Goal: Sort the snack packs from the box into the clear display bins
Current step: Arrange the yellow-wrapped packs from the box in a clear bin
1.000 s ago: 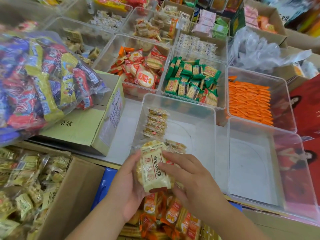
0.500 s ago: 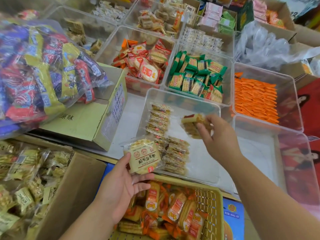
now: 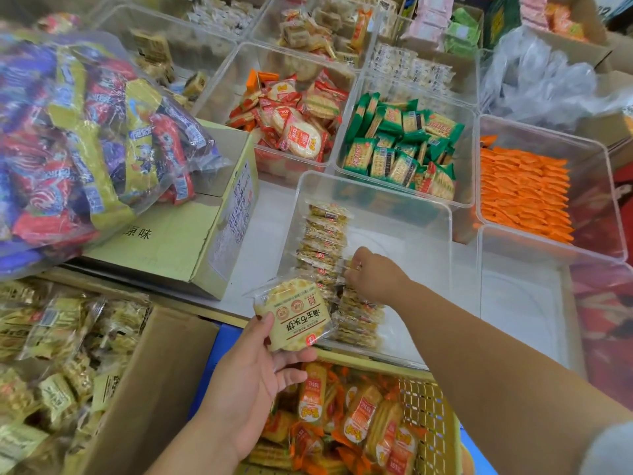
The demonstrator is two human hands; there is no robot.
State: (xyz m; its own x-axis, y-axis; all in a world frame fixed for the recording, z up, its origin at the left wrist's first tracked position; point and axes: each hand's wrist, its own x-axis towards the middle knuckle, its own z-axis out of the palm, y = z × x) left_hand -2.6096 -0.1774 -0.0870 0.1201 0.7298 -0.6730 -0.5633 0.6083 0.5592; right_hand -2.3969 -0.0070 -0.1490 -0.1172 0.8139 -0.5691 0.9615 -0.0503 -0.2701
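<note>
Early stage: clear bin (image 3: 376, 195) holds one row of cracker packs (image 3: 325, 234), second begun; right hand (image 3: 373, 279) inside bin, fingers curled on second-row pack; left hand (image 3: 253, 371) before bin grips spare stack (image 3: 294, 317); cardboard box (image 3: 161, 371) left of bin heaped; most remains.

A white tabletop (image 3: 265, 231) borders a red poster (image 3: 613, 354) at right.

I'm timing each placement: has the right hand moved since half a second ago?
Yes. The right hand has moved down and left, from near the far right corner of the clear bin to the rows of cracker packs on its floor.
</note>
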